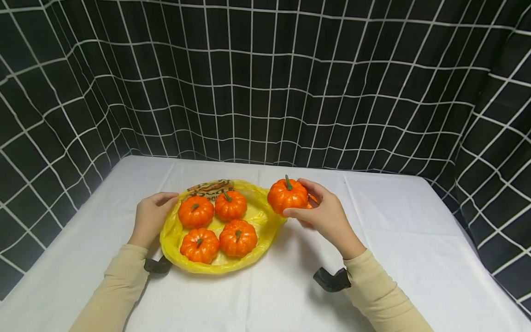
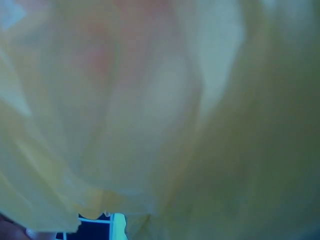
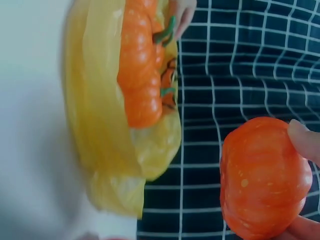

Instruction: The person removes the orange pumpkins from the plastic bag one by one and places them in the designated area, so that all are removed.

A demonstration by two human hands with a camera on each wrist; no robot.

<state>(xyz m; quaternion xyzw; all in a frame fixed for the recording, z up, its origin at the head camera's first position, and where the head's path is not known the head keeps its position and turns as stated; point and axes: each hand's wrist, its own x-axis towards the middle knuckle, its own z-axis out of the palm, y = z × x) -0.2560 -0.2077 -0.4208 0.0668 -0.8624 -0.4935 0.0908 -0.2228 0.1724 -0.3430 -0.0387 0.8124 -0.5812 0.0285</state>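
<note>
A yellow plastic bag (image 1: 265, 221) lies with its mouth spread wide on the table. Inside it sit several small orange pumpkins (image 1: 238, 238) with green stems. At the bag's left rim, my left hand (image 1: 151, 216) holds the edge of the plastic; the bag fills most of the left wrist view. My right hand (image 1: 327, 214) grips another orange pumpkin (image 1: 286, 196) between thumb and fingers, raised beside the bag's right rim. The right wrist view shows this pumpkin (image 3: 265, 177) apart from the bag. Beneath the right hand, one more pumpkin (image 1: 308, 223) is mostly hidden.
A white cloth (image 1: 398, 258) covers the table. Black curtains with a white grid (image 1: 265, 92) hang behind it and along both sides. Each wrist carries a black camera mount (image 1: 332, 279).
</note>
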